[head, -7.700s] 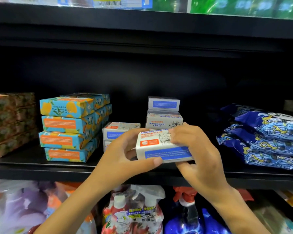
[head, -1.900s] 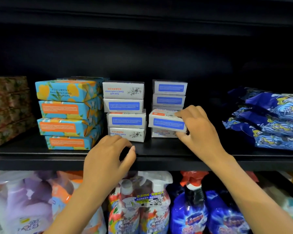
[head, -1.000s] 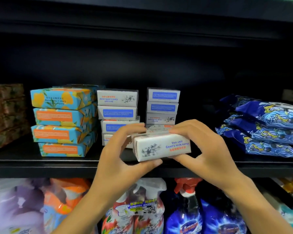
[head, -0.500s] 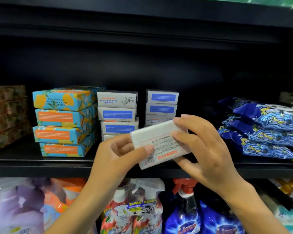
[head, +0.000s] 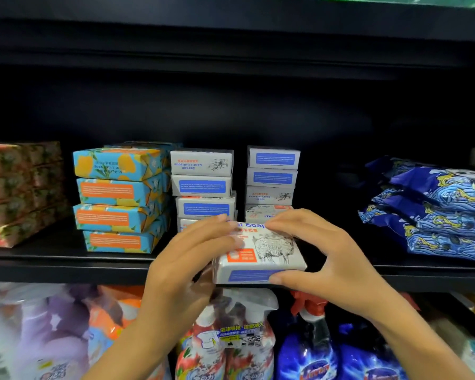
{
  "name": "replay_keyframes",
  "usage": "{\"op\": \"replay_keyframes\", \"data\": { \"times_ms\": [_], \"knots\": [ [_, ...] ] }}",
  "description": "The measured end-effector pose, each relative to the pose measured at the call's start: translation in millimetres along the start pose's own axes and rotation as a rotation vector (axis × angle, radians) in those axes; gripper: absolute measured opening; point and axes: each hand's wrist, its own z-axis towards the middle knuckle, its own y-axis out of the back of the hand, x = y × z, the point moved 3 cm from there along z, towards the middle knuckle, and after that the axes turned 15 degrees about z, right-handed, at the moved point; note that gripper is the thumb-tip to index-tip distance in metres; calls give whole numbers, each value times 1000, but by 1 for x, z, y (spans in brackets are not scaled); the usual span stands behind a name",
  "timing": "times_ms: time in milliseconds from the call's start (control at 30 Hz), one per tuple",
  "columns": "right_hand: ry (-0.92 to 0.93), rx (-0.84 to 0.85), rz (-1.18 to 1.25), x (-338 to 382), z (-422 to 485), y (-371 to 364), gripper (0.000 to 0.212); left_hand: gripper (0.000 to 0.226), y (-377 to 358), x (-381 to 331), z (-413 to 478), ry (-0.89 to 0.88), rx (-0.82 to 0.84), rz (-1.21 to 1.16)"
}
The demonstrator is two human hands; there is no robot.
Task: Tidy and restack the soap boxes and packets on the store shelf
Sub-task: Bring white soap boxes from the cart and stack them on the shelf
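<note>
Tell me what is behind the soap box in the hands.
Two white soap-box stacks stand behind it; the left hand, right hand and box hide parts of their lowest boxes.

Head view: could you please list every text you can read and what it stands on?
"t Soap", start covered: top of the held white cardboard soap box.
"Sea salt Goat's milk soap", upside down: top white box of the left white stack.
Chinese characters on the spray bottle label: too blurred to read.
Lettering on the teal-and-orange box: blurred.
Small print on the blue panels: too small.
</note>
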Motion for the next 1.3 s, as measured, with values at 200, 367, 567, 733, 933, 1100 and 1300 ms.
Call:
{"op": "replay_keyframes", "data": {
  "times_ms": [200,367,567,733,933,1100,1300],
  "knots": [
    [12,-79,-127,-14,11,-30,60,36,14,38,-28,448,143,281],
    [-72,-110,-104,-29,25,-49,51,26,25,54,-44,459,214,420],
    [5,-46,-366,-32,38,-71,40,32,28,57,-44,408,106,429],
    [34,-61,-495,-25,43,-82,38,34,29,55,-44,401,88,444],
    [-24,-46,-528,-34,55,-87,43,34,27,55,-43,391,106,471],
    [-38,-30,-564,-39,65,-88,45,31,19,48,-37,332,144,519],
    [-69,-122,-423,-40,62,-59,41,29,-7,32,-21,222,267,432]
  ]
}}
